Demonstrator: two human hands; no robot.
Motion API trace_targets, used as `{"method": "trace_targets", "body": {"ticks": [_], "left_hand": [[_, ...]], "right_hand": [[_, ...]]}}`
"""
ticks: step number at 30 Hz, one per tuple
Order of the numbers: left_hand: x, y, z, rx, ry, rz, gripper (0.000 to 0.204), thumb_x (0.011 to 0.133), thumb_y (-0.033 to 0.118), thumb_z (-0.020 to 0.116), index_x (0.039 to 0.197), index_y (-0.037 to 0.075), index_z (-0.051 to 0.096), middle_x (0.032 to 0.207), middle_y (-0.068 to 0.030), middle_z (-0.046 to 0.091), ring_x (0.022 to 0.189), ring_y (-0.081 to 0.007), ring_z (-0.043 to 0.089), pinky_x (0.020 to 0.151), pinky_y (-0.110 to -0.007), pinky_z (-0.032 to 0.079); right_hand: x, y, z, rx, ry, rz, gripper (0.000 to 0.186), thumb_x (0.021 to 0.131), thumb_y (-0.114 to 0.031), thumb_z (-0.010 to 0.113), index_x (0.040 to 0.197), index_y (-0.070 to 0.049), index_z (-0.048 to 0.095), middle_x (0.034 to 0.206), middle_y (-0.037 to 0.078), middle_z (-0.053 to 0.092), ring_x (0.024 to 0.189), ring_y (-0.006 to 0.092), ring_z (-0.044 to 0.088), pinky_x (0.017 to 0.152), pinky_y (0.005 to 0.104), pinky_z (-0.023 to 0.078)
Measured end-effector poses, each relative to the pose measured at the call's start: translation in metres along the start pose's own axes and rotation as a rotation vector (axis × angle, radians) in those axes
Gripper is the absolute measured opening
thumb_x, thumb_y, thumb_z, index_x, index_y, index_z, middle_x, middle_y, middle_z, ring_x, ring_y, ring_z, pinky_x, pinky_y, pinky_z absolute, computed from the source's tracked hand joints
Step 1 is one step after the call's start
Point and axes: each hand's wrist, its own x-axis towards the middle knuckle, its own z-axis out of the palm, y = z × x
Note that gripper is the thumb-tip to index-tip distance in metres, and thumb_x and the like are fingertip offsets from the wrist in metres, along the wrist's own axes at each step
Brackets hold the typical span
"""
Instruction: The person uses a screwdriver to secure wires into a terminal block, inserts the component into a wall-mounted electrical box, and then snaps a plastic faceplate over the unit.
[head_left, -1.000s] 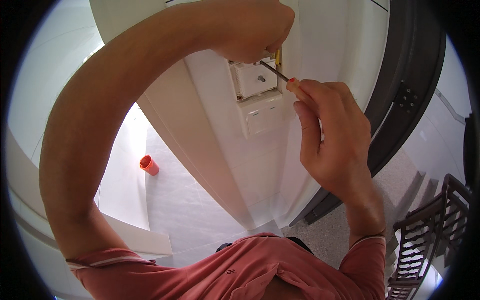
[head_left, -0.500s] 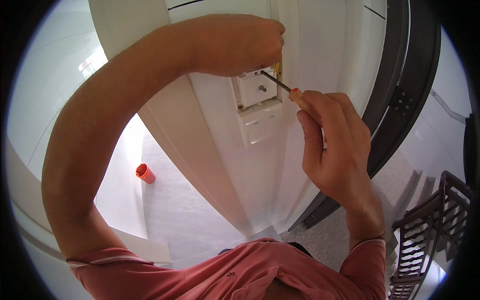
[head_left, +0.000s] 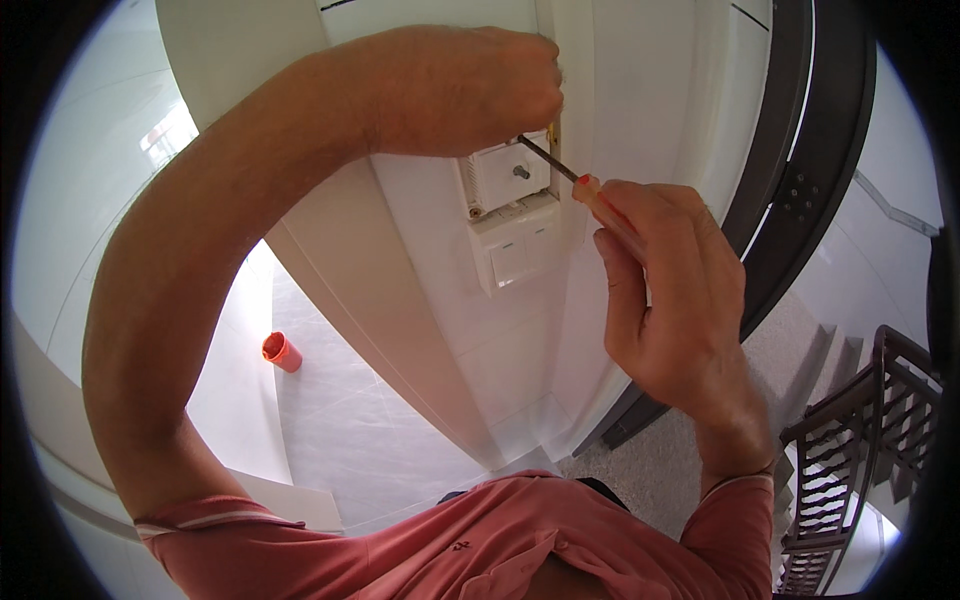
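Observation:
My right hand [head_left: 685,285] is closed around the orange-clear handle of a screwdriver [head_left: 612,218]. Its thin dark shaft slants up and left, with the tip at the top edge of a white dimmer-like wall module [head_left: 495,178]. A grey stub [head_left: 521,173] sticks out of the module's face. My left hand [head_left: 510,85] reaches across above the module, fingers curled in. What those fingers hold is hidden behind the hand. A bit of yellow wire [head_left: 552,132] shows beside the module's upper right corner.
Directly below the module is a white rocker switch [head_left: 512,260] on the wall. A dark door frame [head_left: 800,190] stands at right, with a brown stair railing [head_left: 835,470] beyond. An orange-red bin [head_left: 283,352] sits on the grey floor at left.
The view has shifted slightly. My left hand now covers the small holes along the module's top edge. A little more of the screwdriver's handle shows; its tip stays at that top edge.

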Motion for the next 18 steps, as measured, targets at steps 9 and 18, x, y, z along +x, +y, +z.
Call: {"method": "trace_targets", "body": {"ticks": [9, 18], "left_hand": [[-0.001, 0.003, -0.006, -0.042, -0.036, -0.048, 0.007, 0.082, -0.005, 0.069, 0.088, -0.001, 0.072, 0.101, -0.0085, 0.071, 0.11, -0.0252, 0.062, 0.099, -0.037, 0.056], [0.001, 0.008, -0.007, -0.003, -0.109, -0.092, 0.012, 0.08, -0.007, 0.07, 0.09, -0.001, 0.073, 0.101, -0.0089, 0.071, 0.113, -0.0259, 0.062, 0.101, -0.037, 0.055]], "right_hand": [[0.004, -0.009, -0.004, 0.007, 0.0, 0.092, 0.027, 0.088, 0.007, 0.073, 0.113, 0.004, 0.064, 0.093, 0.016, 0.065, 0.078, 0.0321, 0.067, 0.064, 0.0396, 0.056], [-0.002, -0.012, -0.004, -0.074, -0.011, 0.166, 0.023, 0.089, 0.0, 0.076, 0.109, 0.003, 0.065, 0.088, 0.013, 0.066, 0.07, 0.0278, 0.065, 0.057, 0.0363, 0.053]]}}
